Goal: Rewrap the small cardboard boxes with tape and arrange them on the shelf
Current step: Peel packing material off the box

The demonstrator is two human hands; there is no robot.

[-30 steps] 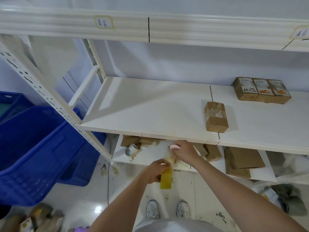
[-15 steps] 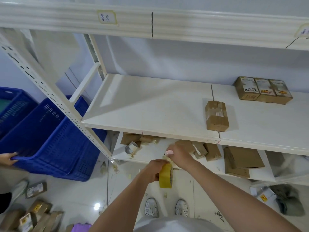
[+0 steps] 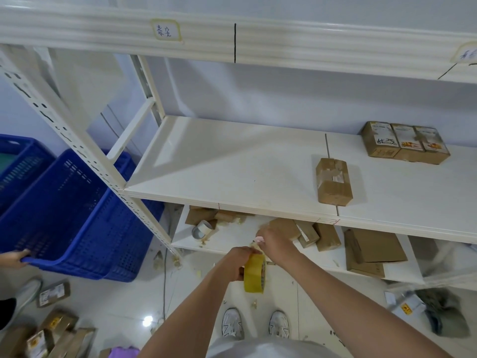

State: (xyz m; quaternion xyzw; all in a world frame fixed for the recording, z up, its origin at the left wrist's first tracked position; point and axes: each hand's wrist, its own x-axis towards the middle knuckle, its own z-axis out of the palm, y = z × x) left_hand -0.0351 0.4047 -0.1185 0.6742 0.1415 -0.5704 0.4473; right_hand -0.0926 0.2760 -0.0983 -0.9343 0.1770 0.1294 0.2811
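My left hand [image 3: 236,262] grips a yellow roll of tape [image 3: 255,273] below the front of the middle shelf [image 3: 232,177]. Right above the roll, my right hand [image 3: 275,242] pinches the loose tape end at the roll's top. A small brown cardboard box [image 3: 333,181] with torn tape lies on the middle shelf near its front edge. At the shelf's back right, three labelled boxes [image 3: 405,142] stand side by side. Several brown boxes [image 3: 326,236] lie on the lower shelf just behind my right hand.
A used tape core [image 3: 202,229] and cardboard scraps lie on the lower shelf's left part, flat cardboard pieces [image 3: 374,248] on its right. Another person's hand [image 3: 14,257] holds a blue crate [image 3: 69,215] at the left. More boxes [image 3: 51,329] litter the floor.
The view has tilted down and the blue crate has shifted, with another person's hand now on its rim. My hands have lowered slightly with the tape roll, which now shows fully.
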